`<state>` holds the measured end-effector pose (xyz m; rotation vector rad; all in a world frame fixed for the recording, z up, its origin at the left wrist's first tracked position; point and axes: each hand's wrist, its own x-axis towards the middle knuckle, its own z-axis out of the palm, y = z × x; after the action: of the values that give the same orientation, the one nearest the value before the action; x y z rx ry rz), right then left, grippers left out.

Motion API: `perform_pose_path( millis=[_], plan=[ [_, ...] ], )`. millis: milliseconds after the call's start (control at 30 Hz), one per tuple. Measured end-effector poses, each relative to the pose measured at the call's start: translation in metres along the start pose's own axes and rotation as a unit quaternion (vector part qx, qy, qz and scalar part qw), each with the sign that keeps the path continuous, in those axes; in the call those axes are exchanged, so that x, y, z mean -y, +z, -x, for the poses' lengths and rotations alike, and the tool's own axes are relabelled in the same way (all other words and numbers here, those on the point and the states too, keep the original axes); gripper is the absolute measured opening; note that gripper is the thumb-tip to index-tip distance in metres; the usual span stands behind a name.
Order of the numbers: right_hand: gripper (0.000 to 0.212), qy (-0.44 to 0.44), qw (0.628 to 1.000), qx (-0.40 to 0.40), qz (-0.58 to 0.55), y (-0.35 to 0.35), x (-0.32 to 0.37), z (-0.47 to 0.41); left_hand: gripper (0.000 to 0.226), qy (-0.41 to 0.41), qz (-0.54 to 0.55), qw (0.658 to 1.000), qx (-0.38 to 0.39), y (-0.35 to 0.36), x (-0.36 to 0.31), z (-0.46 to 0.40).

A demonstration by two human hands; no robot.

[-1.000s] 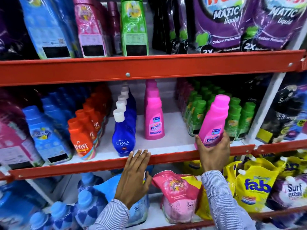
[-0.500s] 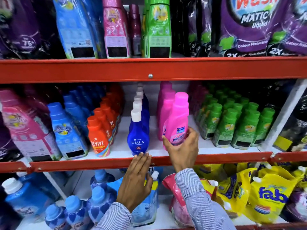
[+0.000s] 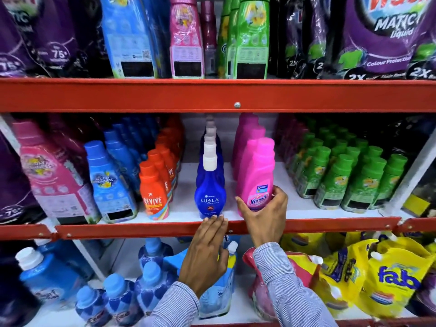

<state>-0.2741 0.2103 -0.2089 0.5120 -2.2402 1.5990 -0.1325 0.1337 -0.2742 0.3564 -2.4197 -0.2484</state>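
Observation:
My right hand (image 3: 264, 215) grips the base of a pink Vanish bottle (image 3: 256, 175), which stands upright at the front of the pink row on the middle shelf (image 3: 318, 210). Thumb and fingers wrap the bottle's lower part from both sides. My left hand (image 3: 207, 251) lies flat with straight fingers against the red front rail (image 3: 141, 228), its fingertips just below the blue Ujala bottle (image 3: 209, 192). Both sleeves are striped blue and white.
Orange Revive bottles (image 3: 154, 190) and blue softener bottles (image 3: 106, 180) stand left of the Ujala row. Green bottles (image 3: 342, 178) fill the right. Purple pouches and tall bottles crowd the top shelf; blue bottles and yellow Fab pouches (image 3: 396, 279) lie below.
My right hand has carried the pink Vanish bottle from the right, near the green bottles, leftward to the front of the pink row. My left hand stayed on the rail.

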Motion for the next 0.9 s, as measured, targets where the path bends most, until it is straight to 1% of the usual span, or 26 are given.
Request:
perform_pose_path(
  millis=[167,233,267,333,367,400,467,533,600,667,733,800,900],
  plan=[
    [0.097,-0.008,1.0,0.021,-0.008,0.0,-0.005,0.004,0.067,0.006,0.023,1.0,0.008,-0.009,0.003,0.005],
    [0.098,-0.012,1.0,-0.009,-0.014,-0.001,-0.006,0.009,0.066,0.006,0.046,0.999,-0.007,-0.016,0.009,0.011],
    [0.094,-0.022,0.999,-0.041,-0.026,-0.002,-0.005,0.014,0.065,-0.006,0.065,0.998,-0.021,-0.021,0.014,0.016],
    [0.074,-0.065,0.99,-0.101,-0.074,-0.004,0.002,0.029,0.06,-0.047,0.113,0.99,-0.069,-0.034,0.025,0.025],
    [0.062,-0.086,0.984,-0.114,-0.109,-0.004,0.01,0.039,0.056,-0.07,0.133,0.984,-0.1,-0.042,0.031,0.028],
    [0.049,-0.104,0.978,-0.108,-0.143,-0.003,0.018,0.049,0.053,-0.094,0.148,0.976,-0.133,-0.05,0.037,0.031],
    [0.027,-0.142,0.972,-0.053,-0.18,0.003,0.037,0.07,0.05,-0.145,0.164,0.957,-0.192,-0.067,0.045,0.033],
    [0.019,-0.157,0.97,0.042,-0.183,0.017,0.053,0.09,0.05,-0.207,0.182,0.932,-0.235,-0.083,0.054,0.032],
    [0.021,-0.127,0.963,0.149,-0.184,0.037,0.064,0.104,0.056,-0.257,0.202,0.911,-0.252,-0.096,0.063,0.03],
    [0.031,-0.092,0.952,0.228,-0.179,0.057,0.07,0.113,0.062,-0.274,0.207,0.907,-0.245,-0.103,0.072,0.029],
    [0.04,-0.08,0.949,0.258,-0.161,0.072,0.074,0.116,0.067,-0.276,0.215,0.911,-0.219,-0.108,0.081,0.028],
    [0.046,-0.084,0.953,0.255,-0.137,0.082,0.077,0.113,0.07,-0.267,0.216,0.92,-0.188,-0.11,0.089,0.026],
    [0.045,-0.096,0.952,0.273,-0.102,0.09,0.086,0.108,0.068,-0.261,0.215,0.927,-0.163,-0.111,0.099,0.019]
  ],
)
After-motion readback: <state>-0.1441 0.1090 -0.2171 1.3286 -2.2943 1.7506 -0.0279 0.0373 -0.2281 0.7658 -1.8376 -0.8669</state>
